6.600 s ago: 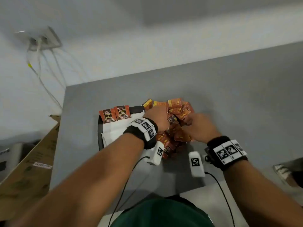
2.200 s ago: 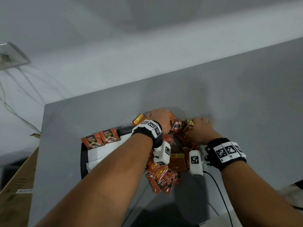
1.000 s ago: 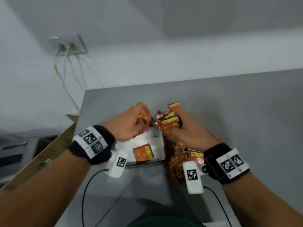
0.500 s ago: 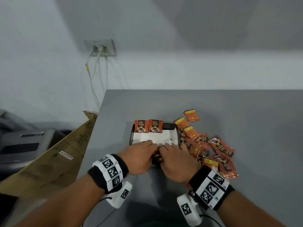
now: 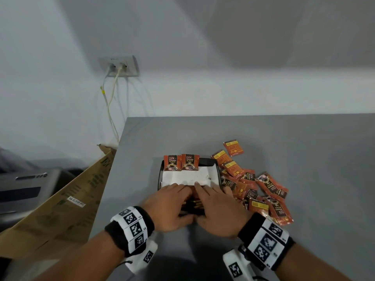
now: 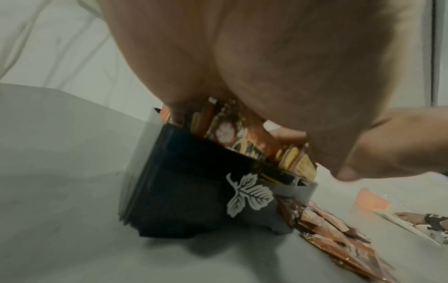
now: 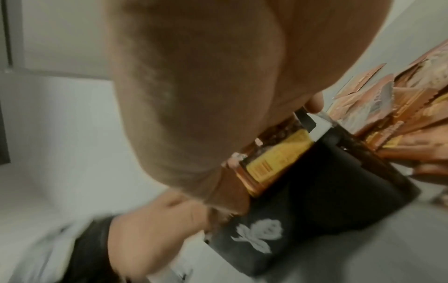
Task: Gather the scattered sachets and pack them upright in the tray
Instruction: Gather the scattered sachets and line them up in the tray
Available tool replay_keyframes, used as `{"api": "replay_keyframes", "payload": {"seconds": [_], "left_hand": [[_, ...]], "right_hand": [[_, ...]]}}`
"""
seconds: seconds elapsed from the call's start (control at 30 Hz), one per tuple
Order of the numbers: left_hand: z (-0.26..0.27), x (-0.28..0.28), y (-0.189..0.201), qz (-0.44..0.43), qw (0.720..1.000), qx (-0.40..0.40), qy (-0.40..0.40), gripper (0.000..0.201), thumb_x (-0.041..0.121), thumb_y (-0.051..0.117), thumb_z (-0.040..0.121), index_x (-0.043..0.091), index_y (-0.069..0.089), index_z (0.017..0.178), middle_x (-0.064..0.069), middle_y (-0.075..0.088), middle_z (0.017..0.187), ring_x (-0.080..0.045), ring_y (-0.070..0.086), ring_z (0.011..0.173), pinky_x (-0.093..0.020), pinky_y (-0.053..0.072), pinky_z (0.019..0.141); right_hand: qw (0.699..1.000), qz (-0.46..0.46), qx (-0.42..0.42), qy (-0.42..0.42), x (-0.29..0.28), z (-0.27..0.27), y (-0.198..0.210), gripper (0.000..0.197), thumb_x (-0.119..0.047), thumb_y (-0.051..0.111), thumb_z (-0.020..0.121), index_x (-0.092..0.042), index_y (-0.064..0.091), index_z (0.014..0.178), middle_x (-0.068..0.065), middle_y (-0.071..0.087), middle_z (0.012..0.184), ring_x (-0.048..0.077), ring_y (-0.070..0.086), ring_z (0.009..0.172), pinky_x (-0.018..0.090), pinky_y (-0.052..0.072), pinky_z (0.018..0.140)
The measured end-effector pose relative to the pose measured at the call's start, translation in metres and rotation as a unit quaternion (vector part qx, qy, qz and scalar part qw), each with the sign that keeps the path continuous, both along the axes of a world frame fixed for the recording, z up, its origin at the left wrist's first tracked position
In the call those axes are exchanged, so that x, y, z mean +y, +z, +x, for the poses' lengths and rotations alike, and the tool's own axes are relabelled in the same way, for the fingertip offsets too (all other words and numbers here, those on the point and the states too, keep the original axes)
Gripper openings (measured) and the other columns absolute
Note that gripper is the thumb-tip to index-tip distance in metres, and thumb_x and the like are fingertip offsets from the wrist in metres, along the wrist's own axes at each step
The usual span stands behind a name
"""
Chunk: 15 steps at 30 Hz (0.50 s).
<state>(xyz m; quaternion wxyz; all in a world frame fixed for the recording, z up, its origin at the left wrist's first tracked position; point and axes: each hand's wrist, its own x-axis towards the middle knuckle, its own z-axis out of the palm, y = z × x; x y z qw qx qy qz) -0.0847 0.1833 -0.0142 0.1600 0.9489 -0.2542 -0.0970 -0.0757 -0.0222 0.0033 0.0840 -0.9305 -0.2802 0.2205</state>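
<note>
A black tray (image 5: 217,173) lined with white paper stands on the grey table. Two orange sachets (image 5: 181,162) stand upright against its far wall. At its near end a bundle of sachets (image 5: 195,204) stands on edge. My left hand (image 5: 176,192) and right hand (image 5: 205,191) lie side by side over their tops, fingers stretched forward and pressing down. The left wrist view shows the left hand (image 6: 266,67) on the sachets (image 6: 242,137) above the leaf-printed tray wall (image 6: 184,191). The right wrist view shows the right hand (image 7: 206,86) over sachets (image 7: 274,159) in the tray (image 7: 315,191).
Several loose sachets (image 5: 253,185) lie scattered on the table just right of the tray, seen as a loose pile (image 7: 412,114) in the right wrist view. A cardboard box (image 5: 60,199) leans beside the table's left edge. A wall socket (image 5: 118,66) with cables sits behind.
Both hands carried handfuls of sachets from the pile to the tray's near end. Over the last half second their fingers spread flat over the bundle there.
</note>
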Motion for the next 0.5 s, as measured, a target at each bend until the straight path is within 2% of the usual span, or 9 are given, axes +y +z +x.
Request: {"api": "replay_keyframes", "payload": {"seconds": [0.07,0.13,0.17,0.23,0.33,0.4,0.5], "left_hand": [[-0.003,-0.004,0.002,0.005,1.000,-0.001,0.003,0.058,0.075,0.046,0.084,0.030,0.050,0.120,0.011,0.060,0.112,-0.010,0.053,0.097,-0.030,0.044,0.093],[-0.006,-0.011,0.002,0.010,1.000,-0.003,0.017,0.063,0.076,0.041,0.086,0.031,0.049,0.129,0.011,0.061,0.121,-0.012,0.056,0.104,-0.032,0.045,0.098],[-0.006,-0.014,0.002,0.010,1.000,-0.011,0.025,0.061,0.073,0.040,0.088,0.031,0.049,0.131,0.010,0.061,0.123,-0.013,0.057,0.106,-0.034,0.045,0.099],[-0.006,-0.019,0.001,0.005,0.999,-0.020,0.041,0.048,0.063,0.042,0.094,0.032,0.050,0.130,0.010,0.062,0.125,-0.014,0.058,0.108,-0.035,0.045,0.100],[-0.006,-0.021,0.001,-0.005,0.999,-0.024,0.039,0.036,0.048,0.045,0.097,0.033,0.053,0.129,0.011,0.061,0.128,-0.014,0.057,0.111,-0.035,0.045,0.102],[-0.006,-0.019,0.001,0.000,0.999,-0.027,0.027,0.035,0.046,0.046,0.096,0.033,0.056,0.127,0.011,0.062,0.125,-0.014,0.058,0.109,-0.032,0.045,0.099],[-0.006,-0.014,0.004,0.002,0.999,-0.016,0.031,0.039,0.050,0.051,0.090,0.031,0.056,0.125,0.009,0.064,0.117,-0.014,0.060,0.102,-0.029,0.045,0.093]], "right_hand": [[0.995,0.078,0.051,-0.026,-0.001,0.012,0.009,0.058,-0.044,0.032,0.091,-0.021,0.043,0.143,0.003,0.057,0.136,0.022,0.049,0.126,0.051,0.028,0.113],[0.986,0.149,0.048,-0.066,0.000,0.026,0.014,0.044,-0.035,0.031,0.096,-0.020,0.062,0.124,0.002,0.069,0.114,0.017,0.062,0.104,0.046,0.044,0.102],[0.984,0.152,0.041,-0.081,0.003,0.034,0.014,0.041,-0.030,0.034,0.099,-0.018,0.065,0.123,0.003,0.071,0.113,0.017,0.065,0.102,0.043,0.049,0.098],[0.990,0.113,0.024,-0.083,0.008,0.049,0.009,0.036,-0.023,0.043,0.100,-0.018,0.066,0.126,0.004,0.070,0.122,0.018,0.065,0.108,0.038,0.052,0.097],[0.997,0.040,0.014,-0.066,0.020,0.066,0.001,0.030,-0.022,0.052,0.093,-0.022,0.070,0.117,0.003,0.069,0.122,0.021,0.065,0.106,0.039,0.054,0.095],[0.999,-0.024,0.010,-0.033,0.028,0.070,0.002,0.024,-0.020,0.055,0.092,-0.018,0.069,0.112,0.004,0.069,0.114,0.023,0.065,0.102,0.041,0.054,0.094],[0.997,-0.078,-0.013,0.005,0.037,0.072,0.002,0.022,-0.022,0.056,0.093,-0.016,0.063,0.112,0.006,0.067,0.110,0.026,0.063,0.105,0.044,0.050,0.097]]}}
